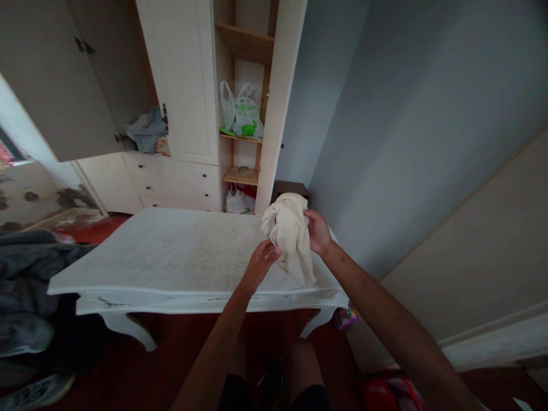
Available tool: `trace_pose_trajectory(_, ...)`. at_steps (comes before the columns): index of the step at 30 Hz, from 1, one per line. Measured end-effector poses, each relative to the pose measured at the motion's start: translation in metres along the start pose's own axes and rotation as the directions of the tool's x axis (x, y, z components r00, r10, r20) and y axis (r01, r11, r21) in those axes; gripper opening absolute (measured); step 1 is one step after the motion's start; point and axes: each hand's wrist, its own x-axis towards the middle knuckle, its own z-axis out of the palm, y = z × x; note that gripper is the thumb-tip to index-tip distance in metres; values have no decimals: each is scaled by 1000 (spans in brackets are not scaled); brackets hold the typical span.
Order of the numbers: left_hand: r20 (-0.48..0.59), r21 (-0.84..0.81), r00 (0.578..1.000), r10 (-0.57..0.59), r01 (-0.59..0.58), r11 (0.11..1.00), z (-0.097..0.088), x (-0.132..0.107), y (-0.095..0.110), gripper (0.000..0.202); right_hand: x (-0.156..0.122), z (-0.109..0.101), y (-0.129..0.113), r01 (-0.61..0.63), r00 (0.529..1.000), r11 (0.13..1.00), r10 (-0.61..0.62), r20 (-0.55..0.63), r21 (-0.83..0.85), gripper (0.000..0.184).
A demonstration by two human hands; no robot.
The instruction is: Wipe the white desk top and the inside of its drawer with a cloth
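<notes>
A bunched cream-coloured cloth [293, 234] hangs between my two hands over the right end of a white table [171, 251]. It looks like a garment, though its folds hide the exact kind. My left hand [261, 264] pinches the cloth's lower left edge with thumb and fingers. On the other side, my right hand [319, 231] grips it near the upper right, fingertips partly hidden behind the fabric. The cloth's lower end hangs down close to the table's front edge; I cannot tell whether it touches the top.
Behind the table stands a white wardrobe [180, 74] with open doors. Its shelves hold a white-and-green plastic bag [248, 114] and folded clothes [148, 130]. Dark clothes [25, 274] are piled at the left. A grey wall [406, 114] bounds the right. A red item [385, 394] lies on the floor.
</notes>
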Motion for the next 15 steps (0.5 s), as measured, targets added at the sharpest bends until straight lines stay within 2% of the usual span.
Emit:
trace_pose_trajectory(3,-57,53,995,77,-74,996,7,19,20,86,1,5,-9,-49,998,995,45,45,92,42)
trace_pose_trajectory(6,-5,166,989,145,-143,976,9,32,45,72,0,5,-20,-25,997,989,15,69,145,41)
trace_pose_trajectory(9,35,211,989,147,-151,966,11,40,65,69,0,-1,-28,0,992,976,-29,127,217,35)
trace_pose_trajectory(12,-44,198,984,173,-161,967,14,48,76,64,5,-12,-32,22,987,965,-63,149,262,36)
trace_pose_trajectory(15,-171,201,958,232,-196,960,13,61,79,58,15,-29,-33,10,999,966,-18,26,259,34)
